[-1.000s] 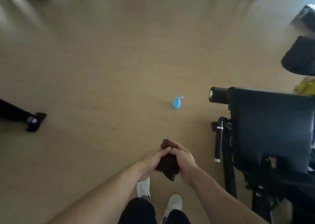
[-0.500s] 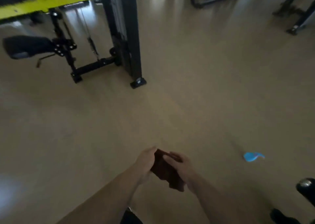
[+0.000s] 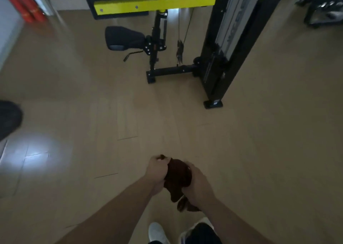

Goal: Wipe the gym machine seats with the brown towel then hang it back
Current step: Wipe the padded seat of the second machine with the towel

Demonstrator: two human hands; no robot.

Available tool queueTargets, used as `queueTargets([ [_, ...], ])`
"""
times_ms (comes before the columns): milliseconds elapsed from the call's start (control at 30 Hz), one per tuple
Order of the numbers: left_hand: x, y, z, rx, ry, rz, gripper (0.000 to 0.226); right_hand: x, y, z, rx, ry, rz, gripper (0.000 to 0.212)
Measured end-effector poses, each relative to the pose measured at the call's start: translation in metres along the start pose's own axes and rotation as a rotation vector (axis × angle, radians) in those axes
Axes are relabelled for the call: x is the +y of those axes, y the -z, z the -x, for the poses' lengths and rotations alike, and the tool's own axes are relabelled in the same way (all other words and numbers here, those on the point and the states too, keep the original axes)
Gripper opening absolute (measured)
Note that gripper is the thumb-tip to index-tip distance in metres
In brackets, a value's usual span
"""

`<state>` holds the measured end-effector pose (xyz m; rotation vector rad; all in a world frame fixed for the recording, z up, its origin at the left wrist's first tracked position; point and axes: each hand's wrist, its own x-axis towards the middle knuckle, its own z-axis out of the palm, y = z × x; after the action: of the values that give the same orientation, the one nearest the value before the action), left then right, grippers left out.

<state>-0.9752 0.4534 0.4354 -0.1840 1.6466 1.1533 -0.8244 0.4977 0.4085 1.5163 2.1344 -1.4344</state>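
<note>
The brown towel (image 3: 178, 178) is bunched up in front of my waist, low in the head view. My left hand (image 3: 157, 171) grips its left side and my right hand (image 3: 196, 184) grips its right side, with a loose end hanging below. Ahead on the floor stands a black and yellow gym machine (image 3: 219, 45). Its black padded seat (image 3: 124, 38) sticks out to the left on a post, well beyond my hands. A black pad behind a yellow bar (image 3: 154, 5) sits above the seat.
Tan wood floor (image 3: 92, 113) stretches between me and the machine. Red cylinders (image 3: 24, 4) stand by the wall at top left. A dark object (image 3: 8, 119) cuts in at the left edge. More black equipment (image 3: 323, 4) stands at top right. My white shoes (image 3: 157, 232) show at the bottom.
The view has swung left away from the black seat and the blue object on the floor. The yellow machine now stands straight ahead and closer. Both hands still hold the towel.
</note>
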Motion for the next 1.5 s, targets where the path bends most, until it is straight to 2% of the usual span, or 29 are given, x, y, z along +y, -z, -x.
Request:
queueTargets([
  [67, 0.029, 0.007, -0.013, 0.006, -0.019, 0.107, 0.078, -0.024, 0.001, -0.028, 0.055, 0.053, 0.064, 0.072],
  [100, 0.043, 0.012, -0.025, 0.006, -0.019, 0.137, 0.077, -0.035, 0.003, -0.045, 0.084, 0.048, 0.088, 0.072],
  [233, 0.108, 0.029, -0.074, 0.061, -0.044, 0.163, 0.036, -0.081, 0.021, -0.124, 0.199, 0.042, 0.211, 0.057],
  [333, 0.164, 0.044, -0.110, 0.159, -0.026, 0.235, 0.027, -0.114, 0.040, -0.191, 0.150, 0.039, 0.240, 0.031],
  [433, 0.221, 0.061, -0.130, 0.196, -0.008, 0.342, 0.028, -0.161, 0.061, -0.244, 0.075, 0.071, 0.084, 0.027],
  [533, 0.269, 0.080, -0.148, 0.203, -0.046, 0.457, 0.026, -0.221, 0.073, -0.291, 0.084, 0.072, -0.039, 0.017],
  [667, 0.323, 0.118, -0.173, 0.249, -0.027, 0.586, 0.023, -0.297, 0.059, -0.346, -0.018, -0.126, -0.283, 0.038],
  [733, 0.349, 0.141, -0.190, 0.248, -0.008, 0.654, 0.020, -0.334, 0.047, -0.369, -0.091, -0.225, -0.327, 0.052],
  [800, 0.371, 0.168, -0.210, 0.233, 0.005, 0.702, 0.014, -0.372, 0.030, -0.386, -0.196, -0.307, -0.449, 0.052],
  [867, 0.391, 0.195, -0.232, 0.222, 0.004, 0.716, 0.017, -0.409, 0.007, -0.404, -0.291, -0.336, -0.588, 0.047],
  [1000, 0.427, 0.240, -0.273, 0.192, 0.018, 0.607, 0.024, -0.488, -0.039, -0.439, -0.365, -0.363, -0.767, 0.039],
  [1100, 0.458, 0.271, -0.301, 0.197, -0.001, 0.532, 0.028, -0.557, -0.062, -0.459, -0.396, -0.312, -0.735, 0.036],
  [1200, 0.499, 0.305, -0.328, 0.202, -0.030, 0.533, 0.024, -0.618, -0.084, -0.483, -0.295, -0.215, -0.578, 0.043],
  [1300, 0.540, 0.333, -0.352, 0.137, 0.060, 0.536, 0.022, -0.668, -0.100, -0.518, -0.116, -0.134, -0.447, 0.041],
  [1367, 0.565, 0.351, -0.369, 0.076, 0.169, 0.412, 0.023, -0.704, -0.110, -0.546, -0.043, -0.102, -0.411, 0.032],
  [1433, 0.587, 0.369, -0.396, 0.035, 0.250, 0.266, 0.026, -0.742, -0.118, -0.577, 0.027, -0.083, -0.344, 0.033],
  [1500, 0.610, 0.385, -0.426, 0.115, 0.246, 0.156, 0.036, -0.775, -0.123, -0.606, 0.109, -0.076, -0.254, 0.037],
])
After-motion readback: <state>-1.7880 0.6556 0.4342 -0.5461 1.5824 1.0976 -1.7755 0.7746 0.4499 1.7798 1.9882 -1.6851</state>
